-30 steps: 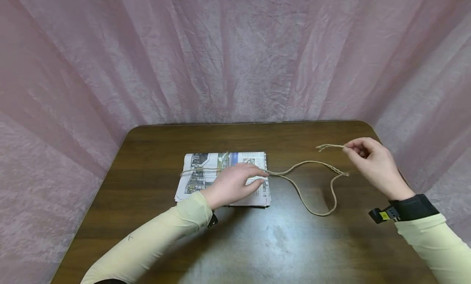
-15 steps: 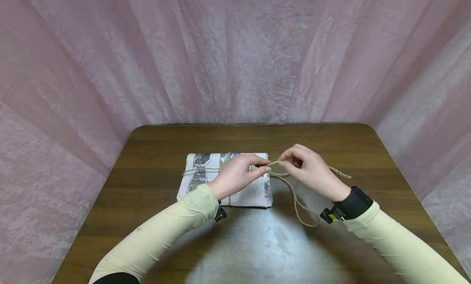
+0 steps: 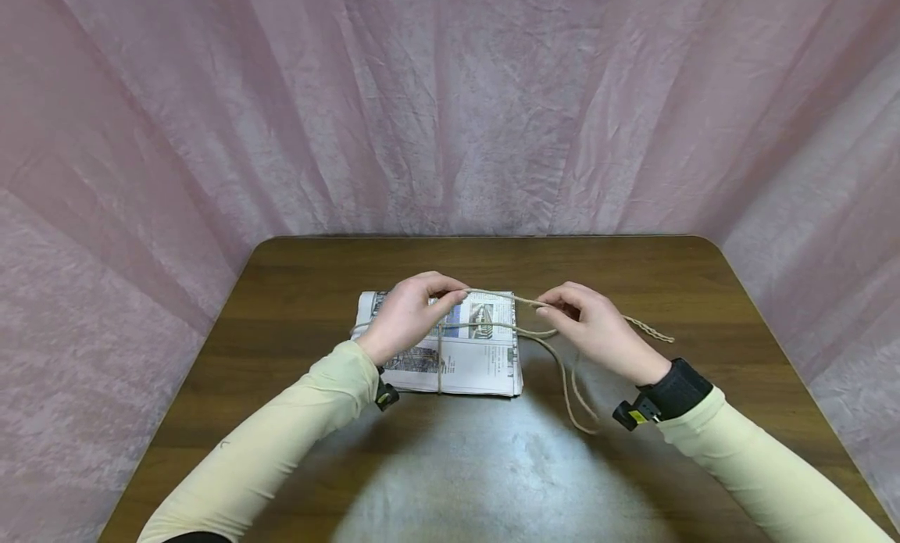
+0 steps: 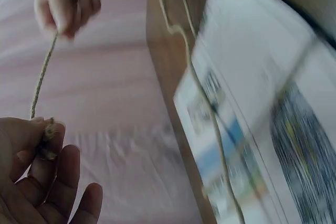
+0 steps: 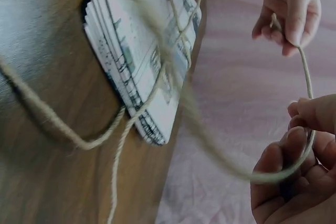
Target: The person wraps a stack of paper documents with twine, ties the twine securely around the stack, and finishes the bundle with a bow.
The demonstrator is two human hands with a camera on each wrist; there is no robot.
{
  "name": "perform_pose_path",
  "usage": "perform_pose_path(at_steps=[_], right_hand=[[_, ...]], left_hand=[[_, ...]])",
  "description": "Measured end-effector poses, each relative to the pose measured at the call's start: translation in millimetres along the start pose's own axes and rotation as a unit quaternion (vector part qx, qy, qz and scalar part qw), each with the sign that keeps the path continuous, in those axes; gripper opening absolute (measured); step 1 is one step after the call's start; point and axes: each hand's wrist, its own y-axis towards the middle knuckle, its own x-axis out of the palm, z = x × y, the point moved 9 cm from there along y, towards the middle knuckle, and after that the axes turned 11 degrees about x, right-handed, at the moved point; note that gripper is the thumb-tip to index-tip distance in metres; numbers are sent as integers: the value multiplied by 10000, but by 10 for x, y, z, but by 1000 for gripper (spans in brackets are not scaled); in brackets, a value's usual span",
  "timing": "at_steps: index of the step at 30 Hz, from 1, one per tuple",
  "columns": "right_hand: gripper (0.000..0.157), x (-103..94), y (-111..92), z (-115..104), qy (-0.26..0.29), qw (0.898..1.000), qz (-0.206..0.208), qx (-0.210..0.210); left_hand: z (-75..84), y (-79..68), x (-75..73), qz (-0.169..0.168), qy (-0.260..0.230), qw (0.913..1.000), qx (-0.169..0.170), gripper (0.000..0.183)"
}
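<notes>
A stack of folded newspapers (image 3: 485, 363) lies on the table with jute twine (image 3: 441, 363) crossing over its top both ways. Above its back left part, my left hand (image 3: 415, 309) pinches the end of the twine between thumb and fingers; the frayed tip shows in the left wrist view. My right hand (image 3: 591, 324), right of the stack, pinches the same twine farther along. Between the hands the twine (image 4: 42, 82) runs in a fairly straight span. From the right hand it loops down and back, as the right wrist view shows. Several strands lie at the stack's right edge (image 5: 126, 87).
The brown wooden table (image 3: 450, 465) has rounded back corners. A pink curtain (image 3: 450, 105) hangs behind it and along both sides. Loose twine trails on the tabletop right of the newspapers, and a twisted end (image 3: 650, 330) sticks out beyond the right hand.
My right hand came in from the far right with the twine end. The left hand took that end and moved left over the newspapers, drawing out a span of twine.
</notes>
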Motion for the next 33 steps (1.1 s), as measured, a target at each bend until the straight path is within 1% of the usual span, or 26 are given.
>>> perform_pose_path(at_steps=[3,7,10,15,20,22,25,26,29,33], right_hand=[[18,-19,-20,104,72,9997,-67,232],[21,-1,-48,191,121,9989,-228,379],[23,31,-72,241,164,9979,-372,506],[24,71,-111,314,215,9957,-518,731],[22,50,-143,347,99,9959,-458,771],[22,28,-150,334,41,9969,-352,702],[21,9,-153,320,100,9972,-257,699],[21,10,-148,315,141,9972,-245,699],[23,30,-126,310,210,9971,-233,695],[23,63,-102,291,271,9968,-244,715]], left_hand=[[-199,-64,-180,132,88,9997,-178,22],[-485,-170,-370,205,349,9981,-467,24],[-668,-237,-466,214,434,9966,-664,25],[-908,-321,-602,226,542,9935,-970,29],[-1129,-373,-742,454,619,9900,-1186,27],[-1204,-391,-751,476,605,9887,-1288,24],[-1260,-405,-670,283,488,9877,-1461,22],[-1258,-402,-628,190,469,9875,-1492,21],[-1219,-369,-502,-23,422,9886,-1445,18],[-1178,-312,-373,-59,143,9889,-1476,17]])
